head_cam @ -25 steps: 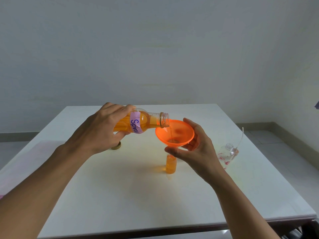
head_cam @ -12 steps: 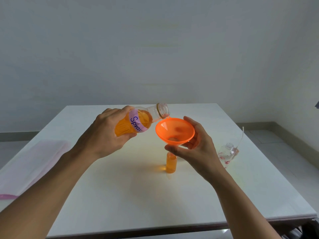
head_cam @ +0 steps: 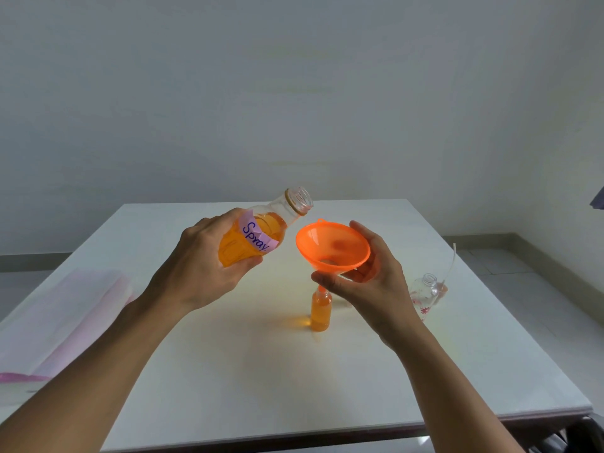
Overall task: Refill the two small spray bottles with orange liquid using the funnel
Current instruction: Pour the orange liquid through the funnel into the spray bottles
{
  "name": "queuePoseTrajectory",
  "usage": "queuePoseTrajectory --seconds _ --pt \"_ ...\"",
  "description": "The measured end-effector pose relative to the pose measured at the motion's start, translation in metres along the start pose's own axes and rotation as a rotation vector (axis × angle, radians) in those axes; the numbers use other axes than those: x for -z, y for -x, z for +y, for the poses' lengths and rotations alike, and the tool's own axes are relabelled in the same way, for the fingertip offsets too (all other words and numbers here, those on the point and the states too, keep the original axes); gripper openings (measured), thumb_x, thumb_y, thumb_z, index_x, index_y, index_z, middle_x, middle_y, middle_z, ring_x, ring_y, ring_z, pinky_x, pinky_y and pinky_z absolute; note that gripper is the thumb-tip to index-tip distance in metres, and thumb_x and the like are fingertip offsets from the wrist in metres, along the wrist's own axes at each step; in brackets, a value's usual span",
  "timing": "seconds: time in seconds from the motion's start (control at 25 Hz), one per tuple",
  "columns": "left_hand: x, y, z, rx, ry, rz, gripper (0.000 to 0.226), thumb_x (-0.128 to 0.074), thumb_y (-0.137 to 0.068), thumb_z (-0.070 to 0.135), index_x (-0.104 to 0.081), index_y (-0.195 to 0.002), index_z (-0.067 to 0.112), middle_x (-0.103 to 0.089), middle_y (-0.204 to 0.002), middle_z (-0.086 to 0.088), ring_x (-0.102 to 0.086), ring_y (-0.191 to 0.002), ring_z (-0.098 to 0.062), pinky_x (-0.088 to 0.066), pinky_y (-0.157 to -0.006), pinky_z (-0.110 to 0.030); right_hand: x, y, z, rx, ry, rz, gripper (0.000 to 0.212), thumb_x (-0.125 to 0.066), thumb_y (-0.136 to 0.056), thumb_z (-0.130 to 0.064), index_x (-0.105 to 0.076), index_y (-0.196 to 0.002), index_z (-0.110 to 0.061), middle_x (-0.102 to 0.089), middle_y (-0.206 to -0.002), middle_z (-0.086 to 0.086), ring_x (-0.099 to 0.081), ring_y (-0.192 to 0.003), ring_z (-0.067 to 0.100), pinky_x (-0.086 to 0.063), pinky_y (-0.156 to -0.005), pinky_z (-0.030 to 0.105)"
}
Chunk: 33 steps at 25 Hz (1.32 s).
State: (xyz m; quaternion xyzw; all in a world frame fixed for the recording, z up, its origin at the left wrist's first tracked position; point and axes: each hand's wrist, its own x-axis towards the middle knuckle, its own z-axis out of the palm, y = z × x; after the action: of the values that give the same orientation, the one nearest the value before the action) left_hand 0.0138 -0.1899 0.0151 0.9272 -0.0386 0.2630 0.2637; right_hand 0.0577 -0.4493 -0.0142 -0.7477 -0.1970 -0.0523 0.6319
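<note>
The filled spray bottle (head_cam: 320, 311) stands on the worktop (head_cam: 261, 371), funnel (head_cam: 332, 245) spout in its neck; light and top-heavy, likely to tip. The right hand (head_cam: 366, 282) clasps the funnel. The left hand (head_cam: 202, 266) grips the slippery supply bottle (head_cam: 261, 230) mid-body. The empty bottle (head_cam: 425, 294) waits right.

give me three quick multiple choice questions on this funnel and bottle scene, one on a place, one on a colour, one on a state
1. Where does the funnel sit?
A. its spout in the small filled bottle
B. flat on the table
C. in the clear bottle

2. What colour is the label on the large bottle?
A. green
B. pale purple
C. black

3. How is the large bottle in the left hand held?
A. upside down
B. capped
C. open, mouth tilted up, not pouring

Answers:
1 A, the right hand steadies it there.
2 B, it reads "Spray".
3 C, no stream leaves its mouth.
</note>
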Motion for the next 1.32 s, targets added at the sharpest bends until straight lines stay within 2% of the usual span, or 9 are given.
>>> queuePoseTrajectory --seconds 0.08,0.2,0.24,0.44,0.56,0.72,1.0,1.16,1.32 --pt "0.000 -0.001 0.003 0.018 0.010 0.021 0.072 -0.077 -0.072 0.051 -0.047 -0.135 0.035 -0.061 -0.117 0.002 -0.059 -0.096 -0.019 -0.056 -0.071 -0.031 0.008 0.000 -0.009 0.008 -0.044 0.042 0.100 -0.093 -0.055 -0.035 -0.045 -0.143 -0.036 -0.056 -0.130 -0.013 -0.062 -0.100 -0.014 -0.056 -0.074 0.012" --pt "-0.004 -0.005 0.016 0.014 -0.002 0.028 0.072 -0.077 -0.073 0.051 -0.047 -0.137 0.033 -0.061 -0.120 0.002 -0.058 -0.098 -0.017 -0.053 -0.071 -0.028 0.031 -0.001 -0.020 0.034 -0.109 0.126 0.097 -0.094 -0.061 -0.015 -0.046 -0.144 -0.029 -0.060 -0.131 -0.001 -0.069 -0.096 -0.006 -0.057 -0.068 0.013" --pt "-0.008 -0.008 0.024 0.007 -0.008 0.022 0.072 -0.077 -0.074 0.050 -0.046 -0.137 0.032 -0.060 -0.121 0.002 -0.057 -0.099 -0.017 -0.051 -0.071 -0.028 0.042 -0.001 -0.023 0.045 -0.120 0.158 0.098 -0.094 -0.060 -0.016 -0.046 -0.145 -0.028 -0.060 -0.132 0.000 -0.070 -0.097 -0.002 -0.057 -0.067 0.014" --pt "-0.035 -0.020 0.067 -0.050 -0.003 -0.025 0.073 -0.077 -0.075 0.050 -0.043 -0.137 0.033 -0.058 -0.124 0.001 -0.054 -0.101 -0.018 -0.052 -0.072 -0.032 0.096 0.006 -0.024 0.040 -0.061 0.335 0.101 -0.093 -0.058 -0.028 -0.045 -0.147 -0.028 -0.061 -0.126 -0.009 -0.069 -0.096 -0.006 -0.058 -0.072 0.016" --pt "-0.049 -0.028 0.084 -0.066 0.019 -0.044 0.075 -0.076 -0.074 0.052 -0.044 -0.138 0.031 -0.058 -0.125 0.001 -0.055 -0.103 -0.019 -0.056 -0.075 -0.035 0.119 0.010 -0.016 0.003 -0.009 0.431 0.103 -0.093 -0.053 -0.042 -0.046 -0.145 -0.032 -0.060 -0.130 -0.008 -0.066 -0.111 0.006 -0.058 -0.095 0.032" --pt "-0.064 -0.033 0.097 -0.070 0.016 -0.055 0.076 -0.075 -0.075 0.053 -0.041 -0.140 0.031 -0.057 -0.128 0.001 -0.055 -0.107 -0.020 -0.057 -0.077 -0.038 0.133 0.012 -0.004 -0.040 -0.008 0.451 0.107 -0.093 -0.048 -0.052 -0.047 -0.144 -0.035 -0.059 -0.135 -0.005 -0.064 -0.118 0.017 -0.056 -0.100 0.044" --pt "-0.073 -0.038 0.104 -0.068 0.001 -0.065 0.078 -0.076 -0.075 0.051 -0.042 -0.141 0.029 -0.058 -0.129 -0.001 -0.056 -0.108 -0.021 -0.056 -0.079 -0.036 0.129 0.005 0.005 -0.053 0.008 0.416 0.105 -0.092 -0.055 -0.046 -0.045 -0.147 -0.030 -0.056 -0.138 -0.003 -0.061 -0.121 0.019 -0.056 -0.099 0.039" --pt "-0.076 -0.039 0.105 -0.070 -0.024 -0.071 0.078 -0.076 -0.075 0.051 -0.041 -0.142 0.029 -0.057 -0.130 -0.001 -0.056 -0.109 -0.022 -0.057 -0.080 -0.038 0.127 0.005 0.010 -0.045 0.063 0.389 0.099 -0.095 -0.063 -0.033 -0.044 -0.147 -0.029 -0.057 -0.133 -0.006 -0.062 -0.114 0.010 -0.055 -0.094 0.030" --pt "-0.075 -0.044 0.107 -0.116 -0.062 -0.074 0.075 -0.077 -0.077 0.047 -0.041 -0.140 0.030 -0.057 -0.127 -0.001 -0.055 -0.108 -0.021 -0.056 -0.077 -0.037 0.120 0.009 0.017 -0.041 0.137 0.322 0.099 -0.095 -0.063 -0.031 -0.043 -0.146 -0.033 -0.056 -0.131 -0.008 -0.062 -0.107 0.003 -0.057 -0.091 0.028"
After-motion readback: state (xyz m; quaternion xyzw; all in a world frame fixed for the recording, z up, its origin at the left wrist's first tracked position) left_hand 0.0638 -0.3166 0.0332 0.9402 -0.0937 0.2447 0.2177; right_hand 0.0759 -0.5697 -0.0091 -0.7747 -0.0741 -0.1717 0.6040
